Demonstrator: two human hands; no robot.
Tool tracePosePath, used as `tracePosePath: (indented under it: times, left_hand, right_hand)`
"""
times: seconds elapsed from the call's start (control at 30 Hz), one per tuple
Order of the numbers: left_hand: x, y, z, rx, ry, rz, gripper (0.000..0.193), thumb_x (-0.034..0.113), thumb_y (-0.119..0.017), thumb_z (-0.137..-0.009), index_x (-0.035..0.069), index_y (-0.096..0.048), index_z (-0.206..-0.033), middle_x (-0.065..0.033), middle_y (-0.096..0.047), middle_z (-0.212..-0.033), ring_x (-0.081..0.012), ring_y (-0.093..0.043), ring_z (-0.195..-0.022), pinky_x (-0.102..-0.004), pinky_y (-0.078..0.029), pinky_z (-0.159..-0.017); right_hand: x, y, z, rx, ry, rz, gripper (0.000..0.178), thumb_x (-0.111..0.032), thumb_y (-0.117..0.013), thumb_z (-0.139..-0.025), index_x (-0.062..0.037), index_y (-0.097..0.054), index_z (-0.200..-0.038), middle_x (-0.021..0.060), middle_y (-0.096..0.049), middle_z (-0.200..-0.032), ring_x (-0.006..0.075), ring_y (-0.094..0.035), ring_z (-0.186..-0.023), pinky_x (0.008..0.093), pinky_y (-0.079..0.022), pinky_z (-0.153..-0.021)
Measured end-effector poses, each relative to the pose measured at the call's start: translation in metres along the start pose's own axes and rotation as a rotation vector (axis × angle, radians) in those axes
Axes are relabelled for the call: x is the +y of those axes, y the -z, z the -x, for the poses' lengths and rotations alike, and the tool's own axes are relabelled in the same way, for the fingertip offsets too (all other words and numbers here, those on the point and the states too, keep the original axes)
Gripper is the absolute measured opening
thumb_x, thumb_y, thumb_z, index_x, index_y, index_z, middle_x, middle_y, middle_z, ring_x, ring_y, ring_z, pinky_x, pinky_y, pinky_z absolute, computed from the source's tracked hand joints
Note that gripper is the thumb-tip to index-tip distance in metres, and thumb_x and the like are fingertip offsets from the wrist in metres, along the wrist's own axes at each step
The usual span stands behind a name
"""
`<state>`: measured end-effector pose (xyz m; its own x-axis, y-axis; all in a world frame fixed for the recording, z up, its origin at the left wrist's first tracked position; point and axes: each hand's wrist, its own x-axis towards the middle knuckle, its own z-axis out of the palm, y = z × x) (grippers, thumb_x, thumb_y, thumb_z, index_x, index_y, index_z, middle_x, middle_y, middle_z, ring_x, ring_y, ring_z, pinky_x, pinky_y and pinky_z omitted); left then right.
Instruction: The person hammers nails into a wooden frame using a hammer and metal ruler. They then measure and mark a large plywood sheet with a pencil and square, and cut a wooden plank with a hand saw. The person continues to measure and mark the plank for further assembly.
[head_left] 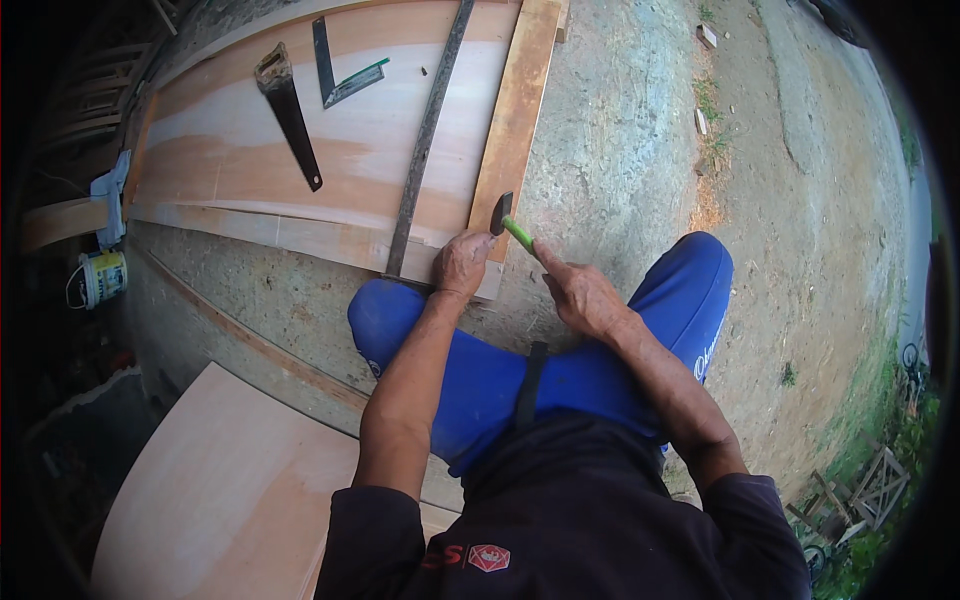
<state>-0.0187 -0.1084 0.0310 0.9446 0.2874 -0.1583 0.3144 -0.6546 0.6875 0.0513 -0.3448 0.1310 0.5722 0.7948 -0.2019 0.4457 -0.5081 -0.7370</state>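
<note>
My right hand (pixel 588 298) is wrapped round the green handle of a hammer (pixel 519 234). The dark hammer head is over the near end of a long wooden strip (pixel 515 110), close to the fingertips of my left hand (pixel 463 264). That left hand rests at the strip's edge with its fingers bent and closed; anything pinched in them is hidden. The strip lies along the right edge of a large plywood sheet (pixel 350 150). A long dark metal straightedge (pixel 430 140) lies on the sheet, just left of my left hand.
On the plywood are a handsaw (pixel 290 120) and a try square (pixel 326 65) with a green pencil-like stick (pixel 365 74) beside it. Another plywood panel (pixel 230 490) lies at lower left. A white bucket (pixel 102 278) stands at far left. Wood scraps (pixel 707 37) dot the concrete at right.
</note>
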Motion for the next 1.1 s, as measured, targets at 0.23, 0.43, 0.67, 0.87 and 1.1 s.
tracePosePath:
  times: [0.23,0.43,0.67,0.87,1.1]
  left_hand:
    - [0.006,0.002,0.001,-0.056,0.021,-0.031,0.026,0.029,-0.062,-0.095,0.007,-0.074,-0.099,-0.0164,-0.069,-0.097,-0.0361,-0.066,-0.092,-0.0441,-0.051,-0.079]
    - [-0.011,-0.002,0.000,-0.009,-0.001,-0.028,0.026,0.031,-0.063,-0.094,0.006,-0.072,-0.091,-0.0155,-0.070,-0.095,-0.0357,-0.067,-0.088,-0.0439,-0.051,-0.076]
    - [-0.002,0.003,-0.013,-0.065,0.194,0.185,0.023,0.023,-0.073,-0.088,0.002,-0.064,-0.088,-0.0092,-0.070,-0.078,-0.0212,-0.065,-0.072,-0.0362,-0.050,-0.067]
    - [-0.002,0.011,-0.021,-0.165,0.242,0.160,0.021,0.020,-0.075,-0.085,0.003,-0.063,-0.089,-0.0066,-0.067,-0.077,-0.0145,-0.061,-0.072,-0.0330,-0.049,-0.066]
    - [0.002,0.009,-0.026,-0.158,0.202,0.227,0.022,0.020,-0.076,-0.084,0.002,-0.064,-0.091,-0.0072,-0.065,-0.075,-0.0160,-0.060,-0.071,-0.0347,-0.050,-0.067]
  right_hand:
    - [-0.010,0.013,-0.009,-0.066,-0.140,-0.026,0.057,-0.008,-0.055,-0.097,-0.0053,-0.038,-0.152,0.0323,-0.065,-0.087,0.0498,-0.065,-0.082,0.0561,-0.049,-0.073]
    - [-0.023,0.021,-0.012,0.047,-0.117,-0.107,0.059,-0.007,-0.056,-0.096,0.0005,-0.036,-0.151,0.0316,-0.066,-0.088,0.0490,-0.066,-0.083,0.0557,-0.051,-0.076]
    - [-0.001,0.016,-0.013,0.009,-0.112,-0.158,0.055,-0.011,-0.055,-0.099,-0.0032,-0.040,-0.151,0.0339,-0.064,-0.110,0.0483,-0.066,-0.100,0.0492,-0.053,-0.085]
    - [-0.011,0.042,-0.031,-0.024,-0.258,-0.263,0.053,-0.012,-0.055,-0.099,-0.0016,-0.042,-0.150,0.0339,-0.065,-0.111,0.0478,-0.066,-0.102,0.0492,-0.052,-0.087]
    - [0.017,0.034,-0.021,-0.082,-0.056,-0.087,0.055,-0.012,-0.056,-0.098,-0.0020,-0.041,-0.150,0.0326,-0.066,-0.108,0.0450,-0.068,-0.102,0.0485,-0.053,-0.086]
